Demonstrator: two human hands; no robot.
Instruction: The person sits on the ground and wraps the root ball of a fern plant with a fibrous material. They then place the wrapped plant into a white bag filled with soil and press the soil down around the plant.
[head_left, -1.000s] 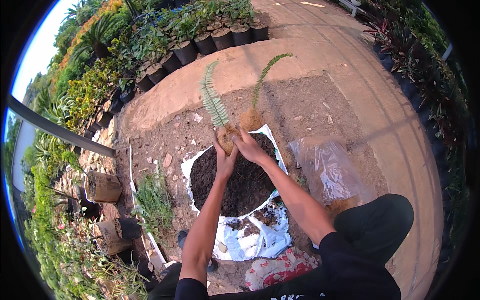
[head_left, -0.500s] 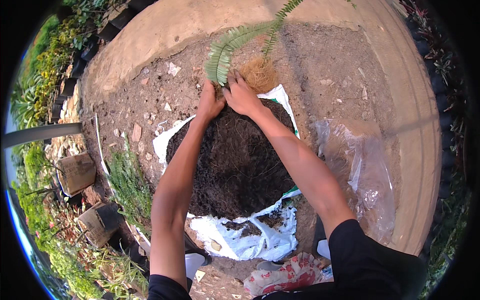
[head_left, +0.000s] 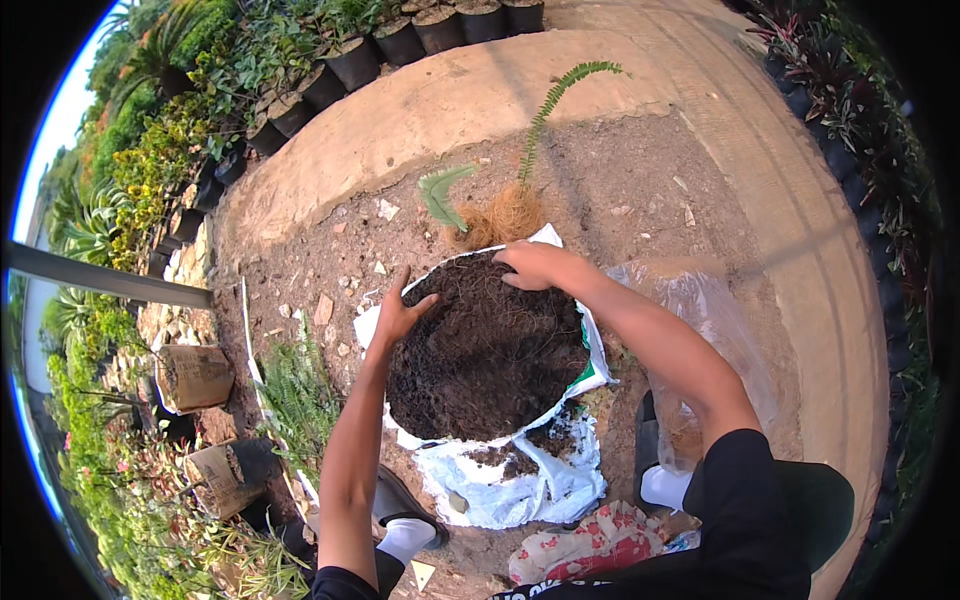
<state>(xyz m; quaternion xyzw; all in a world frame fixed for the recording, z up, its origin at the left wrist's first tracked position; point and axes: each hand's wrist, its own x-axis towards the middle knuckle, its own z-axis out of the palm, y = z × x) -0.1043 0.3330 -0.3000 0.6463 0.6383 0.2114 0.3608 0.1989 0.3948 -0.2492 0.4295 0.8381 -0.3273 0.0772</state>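
Observation:
A white sack (head_left: 597, 345) with its rim rolled down is full of dark soil (head_left: 480, 360) threaded with thin roots or fibres. My left hand (head_left: 402, 312) is over the sack's left rim, thumb and fingers spread, holding nothing. At the far right part of the rim, my right hand (head_left: 533, 267) hangs just above the soil, fingers loosely bent and a little apart, with no object visible in them. Just beyond the sack, two fern plants sit on the ground, each with a brown fibre root ball: a short frond (head_left: 440, 195) at left and a tall frond (head_left: 541, 125) at right.
A clear plastic bag (head_left: 720, 340) of brown material lies right of the sack. Spilled soil lies on white sacking (head_left: 510, 490) nearer me, beside a floral cloth (head_left: 585, 540). Leafy fern (head_left: 300, 400), cartons (head_left: 195, 378) and a grey pole (head_left: 110, 277) are at left. Black plant pots (head_left: 355, 62) line the far edge.
Both hands have let go of the left fern, which now stands beside the other root ball. They have drawn back toward me and apart, over the sack's opening. The view has shifted.

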